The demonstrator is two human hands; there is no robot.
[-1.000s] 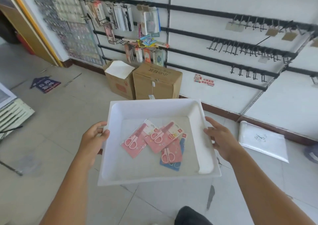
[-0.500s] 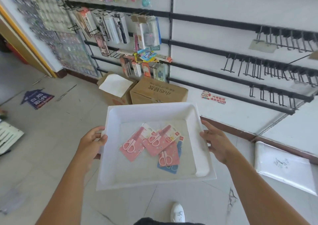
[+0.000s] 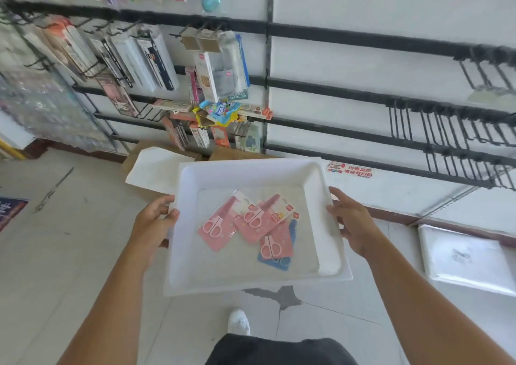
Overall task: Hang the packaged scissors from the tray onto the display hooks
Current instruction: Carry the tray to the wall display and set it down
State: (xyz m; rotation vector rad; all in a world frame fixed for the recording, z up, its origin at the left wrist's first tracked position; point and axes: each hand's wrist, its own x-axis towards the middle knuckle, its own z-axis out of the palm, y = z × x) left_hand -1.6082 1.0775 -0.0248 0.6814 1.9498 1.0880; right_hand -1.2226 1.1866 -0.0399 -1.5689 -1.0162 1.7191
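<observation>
A white tray [image 3: 251, 282] is held level in front of me. My left hand [image 3: 152, 225] grips its left rim and my right hand [image 3: 353, 220] grips its right rim. In the tray lie several packaged scissors: pink packs [image 3: 216, 225] overlapping one another, with a blue pack [image 3: 275, 261] partly hidden under the nearest pink one. Empty black display hooks [image 3: 446, 130] stick out from the wall rails to the upper right, well above and beyond the tray.
Stocked hooks with stationery packs [image 3: 145, 60] fill the wall at upper left. Cardboard boxes [image 3: 156, 163] stand on the floor behind the tray. A second white tray [image 3: 469, 258] lies on the floor at right. My white shoe [image 3: 238, 321] shows below.
I have stepped closer to the wall, so the display rails and stocked hooks loom larger. Both hands keep the same hold on the tray; the packs have not shifted.
</observation>
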